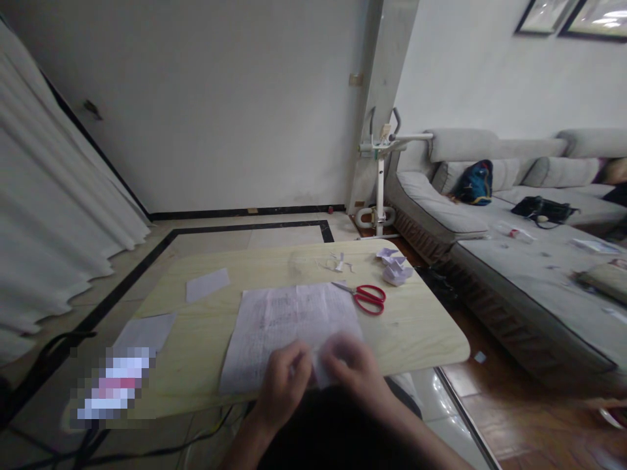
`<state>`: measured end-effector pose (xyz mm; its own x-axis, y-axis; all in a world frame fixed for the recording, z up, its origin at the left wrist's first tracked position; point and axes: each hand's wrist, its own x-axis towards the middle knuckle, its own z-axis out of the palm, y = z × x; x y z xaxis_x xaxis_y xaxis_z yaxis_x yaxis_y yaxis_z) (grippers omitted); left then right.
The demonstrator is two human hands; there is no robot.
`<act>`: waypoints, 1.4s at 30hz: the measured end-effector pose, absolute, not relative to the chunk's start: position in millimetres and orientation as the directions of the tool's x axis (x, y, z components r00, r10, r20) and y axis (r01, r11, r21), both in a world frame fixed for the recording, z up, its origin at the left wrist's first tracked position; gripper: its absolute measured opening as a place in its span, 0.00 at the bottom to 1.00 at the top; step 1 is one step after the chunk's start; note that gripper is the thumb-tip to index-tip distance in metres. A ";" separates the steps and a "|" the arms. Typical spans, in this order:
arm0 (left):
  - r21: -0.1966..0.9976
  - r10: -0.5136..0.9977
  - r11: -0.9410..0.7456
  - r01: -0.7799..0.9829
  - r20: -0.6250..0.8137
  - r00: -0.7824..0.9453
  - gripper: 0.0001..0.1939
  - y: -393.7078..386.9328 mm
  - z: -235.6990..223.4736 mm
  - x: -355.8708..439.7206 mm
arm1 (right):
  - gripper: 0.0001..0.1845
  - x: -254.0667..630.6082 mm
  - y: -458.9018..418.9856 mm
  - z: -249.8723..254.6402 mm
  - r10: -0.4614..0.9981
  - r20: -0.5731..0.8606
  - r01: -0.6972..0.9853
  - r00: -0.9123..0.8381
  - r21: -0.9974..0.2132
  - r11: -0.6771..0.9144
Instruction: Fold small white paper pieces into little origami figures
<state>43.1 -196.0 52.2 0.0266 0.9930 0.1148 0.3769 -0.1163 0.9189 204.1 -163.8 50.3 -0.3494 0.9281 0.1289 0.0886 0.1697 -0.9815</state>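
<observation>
A large sheet of paper [289,315] with faint print lies flat on the light wooden table [416,333]. Over its near edge, my left hand [287,378] is closed, thumb and fingers pinched together. Close beside it my right hand [350,365] curls inward, smeared by motion. Between the fingertips shows a small pale piece of paper [321,373], blurred and partly hidden by the fingers. Beyond the right hand lie red-handled scissors [369,300], their tips on the sheet's far right corner.
Folded paper shapes [396,269] sit at the far right corner, with thin paper scraps [339,263] to their left. Two paper pieces, one a small slip [208,284], lie on the left, near a blurred-out bright object [115,385]. A grey sofa [529,281] stands right of the table.
</observation>
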 end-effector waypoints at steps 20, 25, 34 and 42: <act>0.896 0.990 -0.139 0.421 0.141 0.027 0.16 -199.4 60.5 42.9 | 0.06 204.0 -164.9 50.7 0.932 0.085 0.036 -0.352 -0.994 0.105; 0.905 0.990 -0.137 0.403 0.133 0.038 0.16 -198.7 58.7 42.3 | 0.06 202.7 -164.9 53.5 0.934 0.072 0.031 -0.349 -0.996 0.089; 0.891 0.991 -0.131 0.435 0.127 0.040 0.16 -195.6 56.6 42.8 | 0.06 203.2 -163.7 49.8 0.929 0.082 0.043 -0.362 -0.994 0.104; 0.936 0.995 -0.027 0.350 0.059 -0.083 0.13 -193.0 53.7 45.9 | 0.05 206.4 -171.3 47.2 0.865 0.307 0.129 -0.398 -0.915 0.384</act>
